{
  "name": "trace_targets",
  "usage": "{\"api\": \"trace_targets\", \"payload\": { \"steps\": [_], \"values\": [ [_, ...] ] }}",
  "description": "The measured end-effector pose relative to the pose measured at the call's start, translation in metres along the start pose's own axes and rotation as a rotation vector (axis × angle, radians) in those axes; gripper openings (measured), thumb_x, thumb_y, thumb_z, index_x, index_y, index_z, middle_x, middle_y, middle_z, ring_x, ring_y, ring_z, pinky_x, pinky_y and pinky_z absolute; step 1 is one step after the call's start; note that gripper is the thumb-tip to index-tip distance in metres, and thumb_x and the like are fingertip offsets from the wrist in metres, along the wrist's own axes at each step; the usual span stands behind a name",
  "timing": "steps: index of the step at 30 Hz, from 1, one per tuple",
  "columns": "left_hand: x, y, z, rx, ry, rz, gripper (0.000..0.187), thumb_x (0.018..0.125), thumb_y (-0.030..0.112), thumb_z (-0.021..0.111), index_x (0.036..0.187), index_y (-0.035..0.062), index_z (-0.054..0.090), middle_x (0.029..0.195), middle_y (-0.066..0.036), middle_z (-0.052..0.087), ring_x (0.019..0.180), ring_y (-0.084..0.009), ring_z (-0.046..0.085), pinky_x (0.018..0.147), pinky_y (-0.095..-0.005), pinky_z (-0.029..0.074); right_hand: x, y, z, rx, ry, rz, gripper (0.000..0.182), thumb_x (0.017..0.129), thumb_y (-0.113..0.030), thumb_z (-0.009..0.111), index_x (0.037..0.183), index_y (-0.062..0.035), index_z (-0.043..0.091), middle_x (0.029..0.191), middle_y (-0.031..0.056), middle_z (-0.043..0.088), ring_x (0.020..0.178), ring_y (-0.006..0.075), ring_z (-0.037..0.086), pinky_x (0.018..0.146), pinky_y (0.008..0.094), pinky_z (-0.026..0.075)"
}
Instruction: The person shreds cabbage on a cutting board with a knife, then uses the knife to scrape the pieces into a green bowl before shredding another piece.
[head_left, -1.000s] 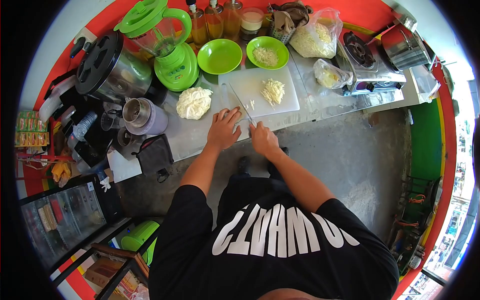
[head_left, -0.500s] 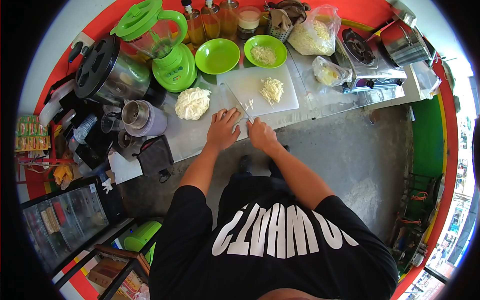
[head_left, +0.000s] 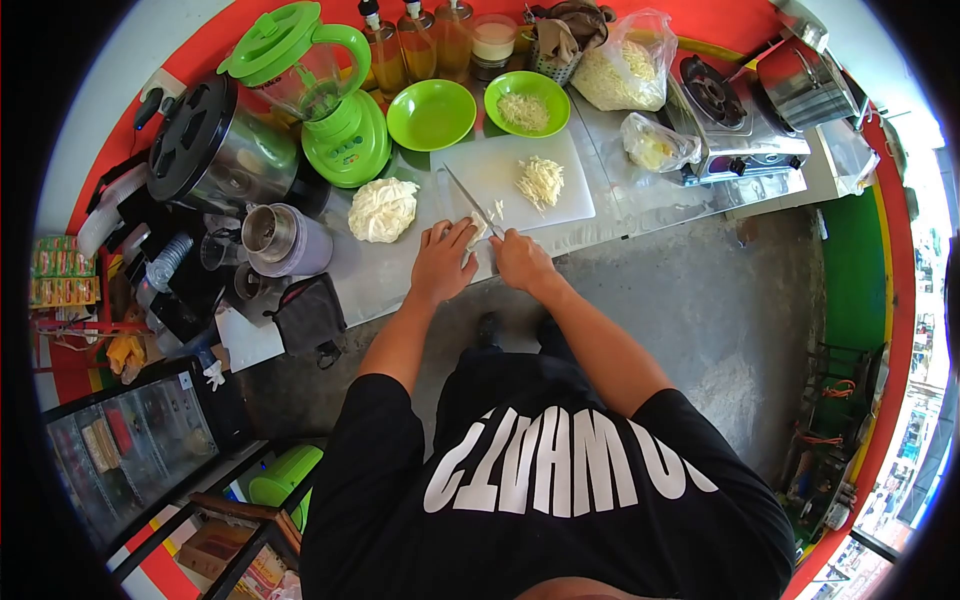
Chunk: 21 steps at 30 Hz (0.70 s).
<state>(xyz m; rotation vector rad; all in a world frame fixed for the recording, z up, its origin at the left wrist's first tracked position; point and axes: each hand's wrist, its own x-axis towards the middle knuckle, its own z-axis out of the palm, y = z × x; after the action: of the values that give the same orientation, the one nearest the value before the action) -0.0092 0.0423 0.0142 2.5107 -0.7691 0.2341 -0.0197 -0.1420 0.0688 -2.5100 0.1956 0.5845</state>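
Note:
My right hand (head_left: 523,262) is closed round the handle of a kitchen knife (head_left: 468,198), whose blade slants up and left over the cutting board (head_left: 575,203). Beside the blade, the curled fingers of my left hand (head_left: 442,264) press on a pale cabbage piece (head_left: 477,232) at the board's near edge. That piece is partly hidden by the fingers. A few thin shreds lie right of the blade. Further right on the board sits a heap of shredded cabbage (head_left: 541,183). A cabbage head (head_left: 383,210) rests on the metal counter, left of the board.
Behind the board stand a green bowl (head_left: 431,114) and another green bowl (head_left: 553,98) with shreds in it. A green blender (head_left: 347,140) is at back left. Bagged shreds (head_left: 622,82), a smaller plastic bag (head_left: 660,145) and a gas stove (head_left: 745,140) are on the right.
The knife blade has shifted and turned slightly, showing more of its face beside the cabbage piece. My right hand has moved a little; my left hand stays nearly in place.

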Motion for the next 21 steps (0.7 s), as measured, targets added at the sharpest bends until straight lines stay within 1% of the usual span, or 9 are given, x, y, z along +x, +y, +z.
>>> {"api": "trace_targets", "payload": {
  "steps": [2,6,9,11,14,18,20,21],
  "values": [
    [0.001,0.001,0.0,-0.006,-0.001,-0.011,0.046,0.084,0.02,0.068,0.129,0.0115,0.061,0.139,-0.003,0.057,0.122,-0.0312,0.05,0.105,-0.0455,0.039,-0.005,0.003,0.013,0.027,-0.002,0.03,0.048,0.106,-0.042,0.047,0.11,0.0039,0.059,0.109,0.0324,0.068,0.106,0.051,0.065,0.093,0.0556,0.051],
    [-0.001,-0.005,0.005,-0.021,0.022,0.007,0.043,0.085,0.015,0.068,0.128,0.0117,0.061,0.139,-0.003,0.058,0.121,-0.031,0.051,0.104,-0.0447,0.039,-0.01,0.003,0.016,0.037,-0.005,0.077,0.047,0.106,-0.042,0.046,0.111,0.0034,0.059,0.109,0.0328,0.068,0.105,0.0511,0.065,0.093,0.0556,0.051],
    [-0.003,-0.006,0.007,0.026,0.046,0.035,0.039,0.087,0.012,0.066,0.126,0.012,0.061,0.138,-0.002,0.058,0.119,-0.0291,0.052,0.103,-0.0442,0.04,-0.007,0.008,0.012,0.018,0.001,0.037,0.047,0.106,-0.042,0.047,0.111,0.0032,0.059,0.108,0.0328,0.069,0.106,0.0508,0.065,0.093,0.0558,0.051],
    [-0.004,-0.007,0.007,0.019,0.032,0.014,0.037,0.087,0.011,0.066,0.124,0.0124,0.062,0.137,-0.002,0.058,0.12,-0.0285,0.051,0.102,-0.0443,0.04,-0.003,0.015,0.015,0.037,-0.001,-0.024,0.047,0.106,-0.042,0.047,0.11,0.0032,0.059,0.106,0.0338,0.069,0.105,0.0522,0.065,0.092,0.0572,0.05],
    [-0.006,-0.008,0.007,0.036,0.008,-0.001,0.035,0.086,0.01,0.067,0.121,0.0125,0.063,0.134,-0.001,0.058,0.12,-0.0284,0.051,0.103,-0.0443,0.04,-0.015,0.026,0.023,0.067,-0.011,-0.032,0.048,0.106,-0.043,0.047,0.109,0.0039,0.058,0.103,0.035,0.068,0.102,0.0543,0.064,0.091,0.0585,0.05],
    [-0.005,-0.005,0.006,0.023,0.05,-0.04,0.034,0.085,0.013,0.069,0.118,0.0124,0.063,0.131,-0.001,0.058,0.12,-0.0282,0.051,0.102,-0.0445,0.04,-0.021,0.035,0.02,0.083,-0.022,-0.054,0.048,0.106,-0.043,0.045,0.109,0.0037,0.058,0.102,0.0358,0.068,0.101,0.0554,0.064,0.091,0.0593,0.049],
    [-0.005,-0.005,0.005,-0.026,0.052,-0.031,0.029,0.087,0.018,0.071,0.114,0.0103,0.063,0.129,-0.004,0.058,0.119,-0.031,0.05,0.1,-0.0457,0.039,-0.021,0.036,0.01,0.005,-0.035,-0.081,0.047,0.106,-0.042,0.045,0.108,0.0028,0.058,0.101,0.0349,0.068,0.101,0.0545,0.064,0.09,0.059,0.05],
    [-0.005,-0.004,0.004,-0.025,0.053,-0.038,0.029,0.087,0.018,0.071,0.114,0.0103,0.063,0.129,-0.004,0.058,0.119,-0.031,0.05,0.1,-0.0457,0.039,-0.024,0.033,0.004,0.001,-0.04,-0.085,0.047,0.106,-0.042,0.045,0.108,0.0028,0.058,0.101,0.0349,0.068,0.101,0.0545,0.064,0.09,0.059,0.05]
  ]
}}
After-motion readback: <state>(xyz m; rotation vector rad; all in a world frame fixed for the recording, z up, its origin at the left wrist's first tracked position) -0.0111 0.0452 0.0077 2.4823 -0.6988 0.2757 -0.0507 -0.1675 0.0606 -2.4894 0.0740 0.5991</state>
